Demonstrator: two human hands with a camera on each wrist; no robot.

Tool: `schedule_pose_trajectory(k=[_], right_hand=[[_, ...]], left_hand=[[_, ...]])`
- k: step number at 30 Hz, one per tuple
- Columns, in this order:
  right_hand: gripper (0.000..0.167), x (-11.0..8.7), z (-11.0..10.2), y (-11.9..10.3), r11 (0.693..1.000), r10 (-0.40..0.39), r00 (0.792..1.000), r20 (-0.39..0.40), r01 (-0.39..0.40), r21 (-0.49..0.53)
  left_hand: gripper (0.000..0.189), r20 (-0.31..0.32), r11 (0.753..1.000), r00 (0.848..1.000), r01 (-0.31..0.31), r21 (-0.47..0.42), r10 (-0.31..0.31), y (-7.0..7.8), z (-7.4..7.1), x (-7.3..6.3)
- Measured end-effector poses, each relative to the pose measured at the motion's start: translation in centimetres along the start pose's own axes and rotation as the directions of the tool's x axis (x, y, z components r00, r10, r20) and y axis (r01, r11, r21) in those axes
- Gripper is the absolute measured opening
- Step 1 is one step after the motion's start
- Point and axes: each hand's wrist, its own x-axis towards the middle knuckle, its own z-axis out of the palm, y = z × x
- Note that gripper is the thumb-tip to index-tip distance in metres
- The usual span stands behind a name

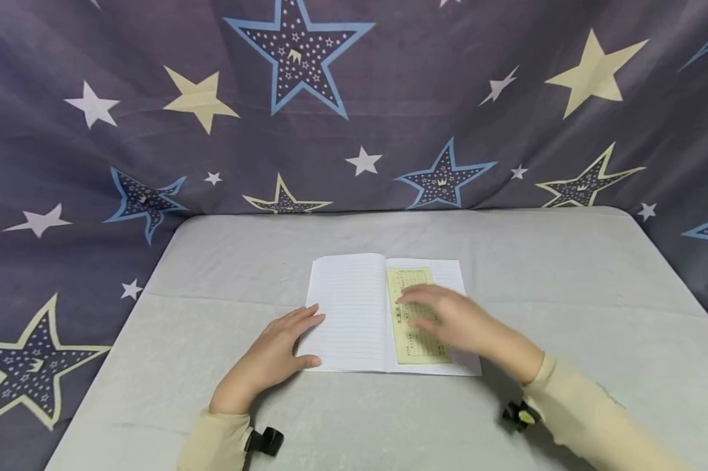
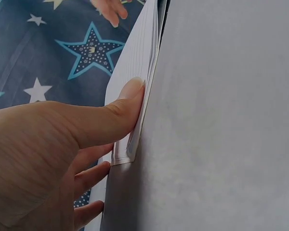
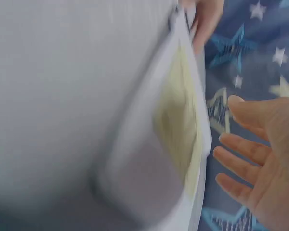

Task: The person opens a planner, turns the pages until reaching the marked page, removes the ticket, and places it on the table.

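Observation:
A lined notebook (image 1: 348, 327) lies open on the grey cloth. On its right-hand page is a pale yellow slip (image 1: 424, 350) printed with a grid and dark characters. My left hand (image 1: 283, 343) rests at the left edge of the left page, its thumb (image 2: 127, 103) on the lower corner and its fingers loosely spread. Over the yellow slip hovers my right hand (image 1: 448, 314), fingers loosely bent and holding nothing; it hides part of the slip. In the right wrist view the right hand's fingers (image 3: 241, 166) stand apart from the slip, which is blurred there.
The grey cloth-covered surface (image 1: 542, 275) extends around the notebook. Behind it and at both sides hangs a dark curtain (image 1: 354, 72) with stars. Each sleeve cuff carries a small black device (image 1: 265, 441).

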Motion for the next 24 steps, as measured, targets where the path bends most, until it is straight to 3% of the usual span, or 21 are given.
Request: schedule_pose_trajectory(k=[5,10,18,24], right_hand=[[0.038,1.3,-1.9,3.6,0.992,0.122,0.991,-0.046,-0.121,0.021],[0.043,3.0,-2.4,5.7,0.985,0.172,0.984,-0.044,-0.171,0.028],[0.056,5.3,-1.9,6.8,0.966,0.258,0.962,0.087,-0.258,-0.007],[0.046,6.0,-1.9,6.9,0.958,0.284,0.95,0.132,-0.286,0.001]], left_hand=[[0.075,0.021,1.0,1.0,0.014,-0.008,-0.014,-0.1,-0.1,0.0],[0.075,0.022,1.0,1.0,0.014,-0.005,-0.014,-0.2,0.0,0.0],[0.074,0.02,1.0,1.0,0.023,-0.016,-0.022,-0.1,0.1,-0.1],[0.073,0.022,0.999,0.999,0.024,-0.021,-0.024,0.2,-0.1,-0.1]])
